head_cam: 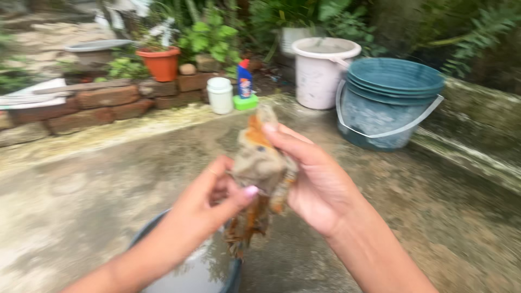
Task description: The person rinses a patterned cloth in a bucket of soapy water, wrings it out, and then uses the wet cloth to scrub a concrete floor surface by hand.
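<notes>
Wet rag [260, 163] pinched between left hand [209, 203] and right hand [315, 179], above basin [228, 271].

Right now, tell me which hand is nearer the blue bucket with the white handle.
Right. The right hand holds the wet cloth just below-left of the blue bucket; the left hand grips the cloth's other side, farther away.
</notes>
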